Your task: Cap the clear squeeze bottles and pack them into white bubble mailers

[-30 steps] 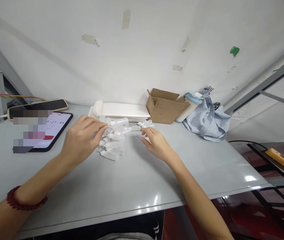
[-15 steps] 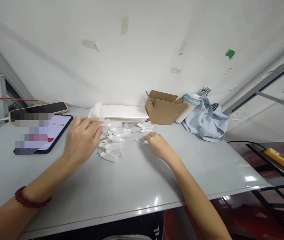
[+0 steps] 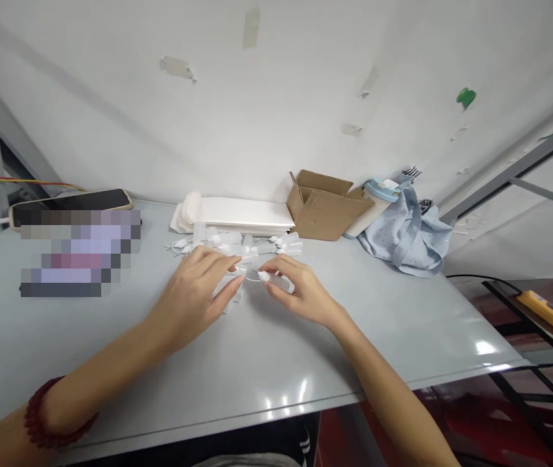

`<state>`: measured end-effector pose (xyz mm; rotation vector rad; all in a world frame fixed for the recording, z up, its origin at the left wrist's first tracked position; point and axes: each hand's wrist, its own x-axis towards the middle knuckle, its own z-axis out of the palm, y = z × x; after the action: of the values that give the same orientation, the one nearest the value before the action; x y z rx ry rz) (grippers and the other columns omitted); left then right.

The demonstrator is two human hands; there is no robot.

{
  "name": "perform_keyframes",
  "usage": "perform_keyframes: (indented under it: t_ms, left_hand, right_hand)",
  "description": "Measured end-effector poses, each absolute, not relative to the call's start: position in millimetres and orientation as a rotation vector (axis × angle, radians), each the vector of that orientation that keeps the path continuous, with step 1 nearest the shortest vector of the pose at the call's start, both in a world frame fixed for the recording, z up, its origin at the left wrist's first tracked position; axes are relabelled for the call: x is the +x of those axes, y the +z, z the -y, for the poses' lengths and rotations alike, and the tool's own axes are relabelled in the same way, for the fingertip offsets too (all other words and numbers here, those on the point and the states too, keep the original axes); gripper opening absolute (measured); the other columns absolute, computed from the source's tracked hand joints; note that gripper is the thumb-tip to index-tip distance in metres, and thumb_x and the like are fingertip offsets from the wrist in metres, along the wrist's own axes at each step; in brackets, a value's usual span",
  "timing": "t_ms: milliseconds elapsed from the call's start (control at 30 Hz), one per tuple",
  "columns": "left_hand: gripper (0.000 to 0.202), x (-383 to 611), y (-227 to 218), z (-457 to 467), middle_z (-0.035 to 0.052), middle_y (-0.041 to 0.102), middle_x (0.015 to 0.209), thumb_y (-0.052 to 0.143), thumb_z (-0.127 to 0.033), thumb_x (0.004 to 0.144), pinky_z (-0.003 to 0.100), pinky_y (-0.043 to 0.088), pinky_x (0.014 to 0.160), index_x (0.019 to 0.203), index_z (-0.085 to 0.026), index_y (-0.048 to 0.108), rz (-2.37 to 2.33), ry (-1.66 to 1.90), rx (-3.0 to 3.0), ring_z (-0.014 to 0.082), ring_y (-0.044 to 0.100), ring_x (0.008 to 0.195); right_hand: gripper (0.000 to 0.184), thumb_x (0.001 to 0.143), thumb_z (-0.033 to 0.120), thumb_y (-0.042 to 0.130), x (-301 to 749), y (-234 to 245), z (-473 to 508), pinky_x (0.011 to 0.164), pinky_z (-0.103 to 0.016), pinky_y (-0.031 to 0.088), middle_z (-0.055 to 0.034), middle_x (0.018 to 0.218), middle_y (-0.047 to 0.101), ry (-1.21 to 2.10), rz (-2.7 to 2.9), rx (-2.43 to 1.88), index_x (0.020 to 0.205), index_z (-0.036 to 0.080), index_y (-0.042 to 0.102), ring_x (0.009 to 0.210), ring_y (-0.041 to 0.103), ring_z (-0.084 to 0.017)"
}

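Note:
A small translucent plastic bottle (image 3: pixel 277 281) with a white tip lies between the thumb and fingers of my right hand (image 3: pixel 308 288), its tip pointing left. A thin white strap curves from the tip toward my left hand (image 3: pixel 198 288). That hand faces it from the left, thumb and forefinger apart, with nothing clearly seen between them. Behind both hands lies a loose pile of similar bottles (image 3: pixel 230 239), several of them partly covered by my left hand.
White flat boxes (image 3: pixel 247 211) lie along the wall beside an open cardboard box (image 3: pixel 327 211). A lidded cup (image 3: pixel 371 211) and a light blue cloth bag (image 3: pixel 405 240) stand to the right. Two phones, one blurred over (image 3: pixel 82 253), lie at left on the grey table (image 3: pixel 237 363).
My left hand has moved right and nearer, in front of the pile. My right hand has shifted slightly left and turned, so the bottle in it now shows. The view has tilted a little.

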<state>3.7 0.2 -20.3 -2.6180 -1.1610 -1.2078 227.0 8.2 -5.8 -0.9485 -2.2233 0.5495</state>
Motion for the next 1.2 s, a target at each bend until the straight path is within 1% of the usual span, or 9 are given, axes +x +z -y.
perform_keyframes:
  t_ms: [133, 233, 467, 600, 733, 967, 1033, 1200]
  left_hand:
    - [0.016, 1.9, -19.7, -1.3, 0.0053, 0.069, 0.084, 0.05, -0.021, 0.097, 0.034, 0.048, 0.074, 0.099, -0.014, 0.064, 1.176, -1.248, -2.64, 0.0214, 0.056, 0.084]
    - [0.016, 1.9, -17.2, -0.8, 0.0038, 0.07, 0.08, 0.05, -0.017, 0.096, 0.032, 0.048, 0.072, 0.09, -0.016, 0.064, 1.145, -1.265, -2.673, 0.0197, 0.056, 0.081]
    - [0.014, 2.4, -12.6, 1.9, 0.0028, 0.071, 0.08, 0.053, -0.019, 0.094, 0.03, 0.048, 0.07, 0.092, -0.016, 0.066, 1.153, -1.338, -2.717, 0.0187, 0.059, 0.08]
    - [0.016, 2.1, -13.5, 1.6, 0.0023, 0.072, 0.08, 0.052, -0.023, 0.094, 0.031, 0.049, 0.069, 0.09, -0.019, 0.068, 1.232, -1.345, -2.727, 0.0195, 0.061, 0.08]
    - [0.018, 1.6, -13.5, 1.6, 0.0024, 0.074, 0.081, 0.052, -0.025, 0.093, 0.032, 0.05, 0.071, 0.087, -0.02, 0.068, 1.304, -1.354, -2.744, 0.0202, 0.063, 0.081]
    - [0.018, 1.0, -12.9, 1.6, 0.003, 0.073, 0.082, 0.054, -0.033, 0.091, 0.031, 0.051, 0.069, 0.085, -0.022, 0.068, 1.511, -1.397, -2.772, 0.0211, 0.064, 0.083]
    - [0.02, 0.9, -13.2, 1.5, 0.0029, 0.072, 0.082, 0.055, -0.036, 0.09, 0.031, 0.05, 0.067, 0.084, -0.023, 0.069, 1.569, -1.419, -2.781, 0.0209, 0.064, 0.082]
    - [0.021, 0.4, -12.5, 2.4, 0.0025, 0.07, 0.085, 0.056, -0.041, 0.088, 0.027, 0.047, 0.057, 0.085, -0.025, 0.07, 1.771, -1.45, -2.784, 0.0192, 0.063, 0.077]
  right_hand:
    - [0.014, 0.088, 0.014, 0.059, 224.5, -4.9, -5.7, 0.079, -0.031, 0.051, -0.0046, 0.095, 0.065, 0.58, 2.164, -0.909, 0.101, 0.019, 0.062, 0.088, 0.06, -0.016]
    - [0.015, 0.088, 0.014, 0.06, 224.0, -4.2, -4.3, 0.078, -0.031, 0.051, -0.0047, 0.095, 0.064, 0.566, 2.137, -0.91, 0.102, 0.019, 0.062, 0.088, 0.06, -0.016]
    - [0.013, 0.095, 0.023, 0.057, 219.5, -5.0, 0.0, 0.079, -0.032, 0.051, -0.0055, 0.098, 0.063, 0.56, 2.185, -0.889, 0.107, 0.02, 0.06, 0.09, 0.059, -0.016]
    - [0.013, 0.096, 0.024, 0.055, 217.8, -6.9, 0.8, 0.079, -0.032, 0.052, -0.006, 0.099, 0.063, 0.537, 2.213, -0.879, 0.107, 0.02, 0.06, 0.091, 0.06, -0.017]
    - [0.013, 0.096, 0.023, 0.054, 216.5, -8.8, 2.2, 0.079, -0.032, 0.053, -0.0067, 0.1, 0.062, 0.525, 2.259, -0.866, 0.108, 0.02, 0.059, 0.091, 0.06, -0.017]
    - [0.014, 0.096, 0.023, 0.054, 214.4, -11.2, 4.2, 0.08, -0.034, 0.054, -0.0072, 0.102, 0.06, 0.51, 2.288, -0.86, 0.109, 0.021, 0.057, 0.091, 0.061, -0.017]
    - [0.014, 0.096, 0.024, 0.053, 214.4, -12.4, 3.4, 0.079, -0.034, 0.055, -0.0074, 0.102, 0.06, 0.503, 2.292, -0.86, 0.11, 0.02, 0.057, 0.091, 0.061, -0.017]
    - [0.014, 0.096, 0.023, 0.053, 214.9, -16.1, 0.7, 0.078, -0.033, 0.054, -0.0075, 0.1, 0.059, 0.457, 2.277, -0.853, 0.109, 0.019, 0.057, 0.089, 0.06, -0.017]
